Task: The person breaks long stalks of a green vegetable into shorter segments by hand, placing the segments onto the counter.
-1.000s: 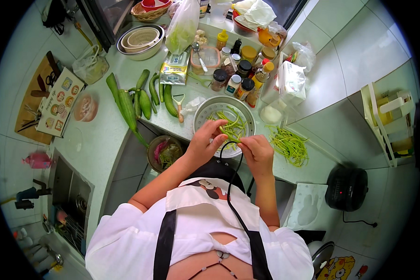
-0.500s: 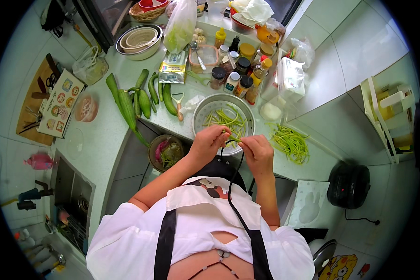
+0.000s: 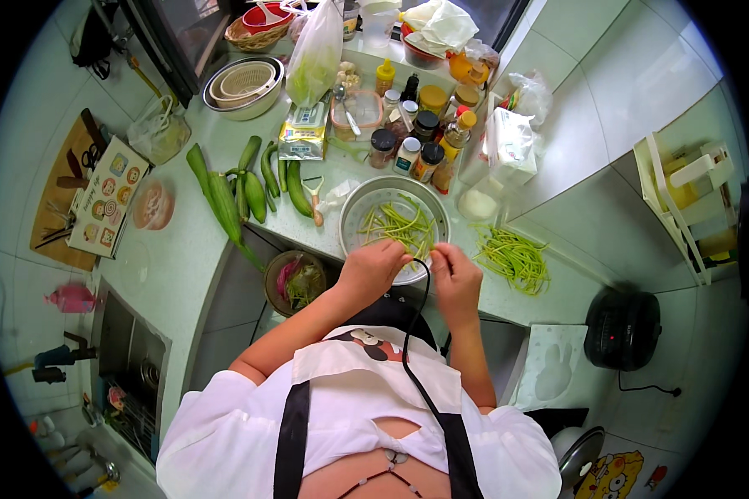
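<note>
Over the near rim of a round metal bowl, my left hand and my right hand are pinched close together. Between their fingertips is a thin green stem, mostly hidden by the fingers. Cut lengths of green stems lie in the bowl below. A loose pile of longer green stems rests on the counter to the right, beyond my right hand. Left of the bowl and lower down, a waste bin holds green scraps and a pink bag.
Left of the bowl lie a peeler, several green gourds and a wet-wipe pack. Seasoning jars crowd behind the bowl. A plastic bag stands at the back, a sink at far left, a black cooker at right.
My hands have drawn slightly apart, and the stem that showed plainly between them is now mostly hidden. The whole view has shifted slightly.
</note>
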`<state>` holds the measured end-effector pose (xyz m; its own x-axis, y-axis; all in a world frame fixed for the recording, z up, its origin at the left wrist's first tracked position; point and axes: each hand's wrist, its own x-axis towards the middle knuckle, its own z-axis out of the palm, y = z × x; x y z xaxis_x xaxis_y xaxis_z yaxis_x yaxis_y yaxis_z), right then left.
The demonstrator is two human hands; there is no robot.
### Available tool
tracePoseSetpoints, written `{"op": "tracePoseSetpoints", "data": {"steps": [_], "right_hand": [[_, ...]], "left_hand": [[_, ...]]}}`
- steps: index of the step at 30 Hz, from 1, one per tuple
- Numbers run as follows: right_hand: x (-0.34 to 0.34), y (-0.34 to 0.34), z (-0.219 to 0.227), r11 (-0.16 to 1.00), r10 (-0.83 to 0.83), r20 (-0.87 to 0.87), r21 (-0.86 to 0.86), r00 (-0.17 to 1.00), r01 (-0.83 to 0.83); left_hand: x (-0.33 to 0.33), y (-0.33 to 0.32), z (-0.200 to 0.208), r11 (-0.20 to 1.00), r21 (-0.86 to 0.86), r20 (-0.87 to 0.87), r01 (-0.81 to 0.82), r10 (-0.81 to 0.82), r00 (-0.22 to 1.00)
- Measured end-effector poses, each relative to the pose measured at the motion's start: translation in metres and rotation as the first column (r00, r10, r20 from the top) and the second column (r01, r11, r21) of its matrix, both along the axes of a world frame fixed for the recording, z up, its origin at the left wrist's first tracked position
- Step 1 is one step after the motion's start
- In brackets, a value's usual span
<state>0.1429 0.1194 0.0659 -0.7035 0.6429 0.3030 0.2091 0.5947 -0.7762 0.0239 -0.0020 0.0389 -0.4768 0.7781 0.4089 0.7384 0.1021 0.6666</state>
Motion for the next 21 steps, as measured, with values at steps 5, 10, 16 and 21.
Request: {"op": "tracePoseSetpoints", "data": {"steps": [5, 10, 16, 21], "right_hand": [[-0.007, 0.03, -0.024, 0.905, -0.137, -0.204, -0.424, 0.969, 0.038], [0.0, 0.042, -0.032, 0.712, -0.22, -0.336, -0.697, 0.916, -0.085], [0.0, 0.034, -0.024, 0.489, -0.179, -0.442, -0.815, 0.879, -0.311], [-0.008, 0.025, -0.017, 0.463, -0.158, -0.459, -0.817, 0.874, -0.345]], "left_hand": [[0.001, -0.017, -0.012, 0.994, -0.109, -0.029, 0.025, -0.028, 0.999], [-0.026, -0.073, -0.066, 0.93, -0.271, -0.055, -0.248, 0.242, 0.969], [-0.048, -0.134, -0.122, 0.734, -0.581, -0.093, -0.353, 0.371, 0.924], [-0.061, -0.162, -0.159, 0.42, -0.845, -0.113, -0.332, 0.465, 0.878]]}}
